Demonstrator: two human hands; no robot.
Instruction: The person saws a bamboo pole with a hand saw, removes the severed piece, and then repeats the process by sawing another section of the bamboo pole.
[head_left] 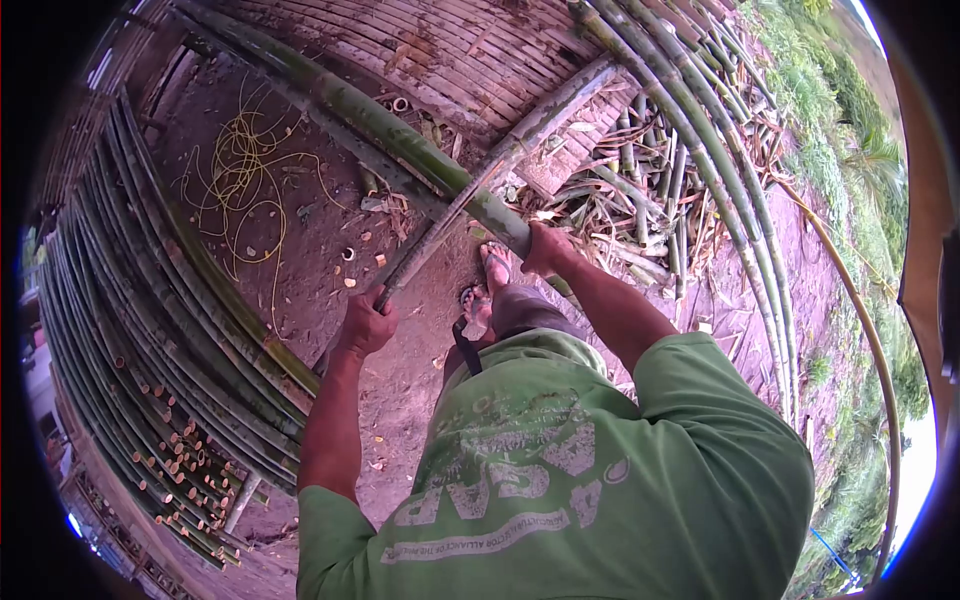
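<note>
My left hand [368,325] is closed around the near part of a long, narrow, grey-brown bamboo piece [440,222], perhaps split. It runs up and right, crossing over a thick green bamboo pole [375,130]. My right hand [547,248] is closed on the near end of that green pole, just right of the crossing. Some of its fingers are hidden behind the pole. A second, darker pole [345,150] lies alongside the green one. My feet in flip-flops [494,258] stand on the dirt below the crossing.
Stacked bamboo poles [170,310] fill the left side, their cut ends facing me. Tangled yellow cord [240,165] lies on the dirt. A slatted bamboo platform [420,50] is at the top. Bamboo offcuts [650,190] and long leaning poles [715,150] are on the right.
</note>
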